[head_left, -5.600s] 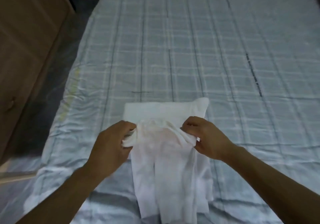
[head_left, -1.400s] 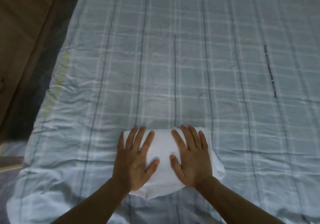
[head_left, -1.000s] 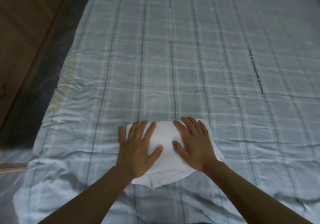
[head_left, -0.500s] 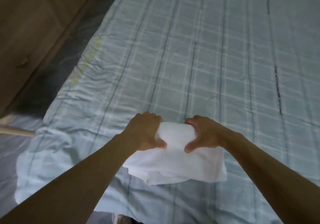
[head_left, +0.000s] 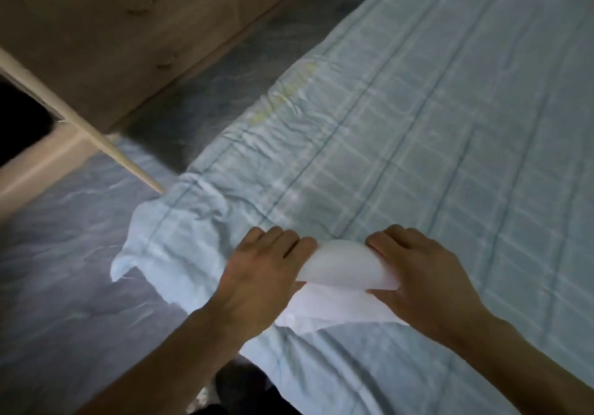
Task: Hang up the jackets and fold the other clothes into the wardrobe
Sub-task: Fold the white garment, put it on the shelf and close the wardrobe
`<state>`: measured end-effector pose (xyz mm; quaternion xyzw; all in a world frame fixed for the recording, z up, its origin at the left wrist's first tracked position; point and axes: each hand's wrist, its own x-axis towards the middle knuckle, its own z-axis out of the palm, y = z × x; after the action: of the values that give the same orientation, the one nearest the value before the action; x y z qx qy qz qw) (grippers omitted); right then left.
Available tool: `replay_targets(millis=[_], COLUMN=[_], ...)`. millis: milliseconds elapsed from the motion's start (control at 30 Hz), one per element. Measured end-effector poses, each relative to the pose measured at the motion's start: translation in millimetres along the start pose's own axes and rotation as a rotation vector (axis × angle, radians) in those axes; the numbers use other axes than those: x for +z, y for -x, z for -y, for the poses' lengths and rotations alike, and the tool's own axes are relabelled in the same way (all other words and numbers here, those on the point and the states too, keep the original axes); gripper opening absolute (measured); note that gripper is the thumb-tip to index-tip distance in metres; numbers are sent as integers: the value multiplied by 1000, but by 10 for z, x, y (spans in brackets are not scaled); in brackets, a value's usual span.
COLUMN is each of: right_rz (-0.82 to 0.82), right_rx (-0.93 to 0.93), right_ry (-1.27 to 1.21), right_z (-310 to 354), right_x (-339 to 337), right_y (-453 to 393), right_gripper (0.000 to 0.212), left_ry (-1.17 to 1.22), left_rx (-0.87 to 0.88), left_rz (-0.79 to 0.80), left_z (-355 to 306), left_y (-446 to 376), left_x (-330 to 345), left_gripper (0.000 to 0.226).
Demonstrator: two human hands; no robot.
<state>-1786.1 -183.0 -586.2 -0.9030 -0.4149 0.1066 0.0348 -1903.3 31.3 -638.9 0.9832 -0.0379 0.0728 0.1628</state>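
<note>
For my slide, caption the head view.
Both hands, left and right, grip folded white garment on checked bedsheet.

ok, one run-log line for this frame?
phase: lifting folded garment | left hand: grips white folded garment left end | right hand: grips right end | surface: plaid bed sheet | wardrobe: left

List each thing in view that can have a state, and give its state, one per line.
white garment: folded into a bundle, gripped at both ends
left hand: grips the bundle's left end
right hand: grips the bundle's right end
bedsheet: spread, wrinkled at its near corner
wooden drawers: closed
</note>
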Motion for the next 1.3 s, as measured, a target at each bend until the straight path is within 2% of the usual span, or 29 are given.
replay_targets(millis=[100,200,333,500,700,833,933,1033,1133,1300], right_rz=[-60,-96,-96,-75,-34,-30,-52,-94,-154,-218], right_rx=[-145,-279,-419,-616,-777,-849,-917,-963,-1010,-1087], right_ry=[30,50,48,37,45,13,15,44,60,54], right_z=[494,1071,1916,3113,4613,5425,5999,6468,6814,7354], right_x=[-76,-145,-196,-235,-532,-1024,-1514,-2081,-2548,-2921], right_y=[-394,-724,-1025,-1280,-1330,-1312,-1380,-1490,-1721,-2392], right_gripper=[58,63,58,56,54,55,56,55,57,59], left_ry=[-38,-89,-153,-241,-316,-384,-459,-504,-543,-632], left_rx=[-142,-265,-419,-576,-753,-803,-874,-899,-920,-931], left_rz=[-94,-151,-220,-225,-216,-241,-269,-348,-428,-535], left_z=[319,631,1013,1400,1717,1771,1835,1926,2090,2685], left_y=[367,787,1436,2400,3462,3962,4224,4331,4302,4170], left_x=[-295,-651,-1083,-1665,-2595,-3428,-4044,-4629,-5109,-5647], left_gripper=[67,70,60,47,75,76,71,46,44,34])
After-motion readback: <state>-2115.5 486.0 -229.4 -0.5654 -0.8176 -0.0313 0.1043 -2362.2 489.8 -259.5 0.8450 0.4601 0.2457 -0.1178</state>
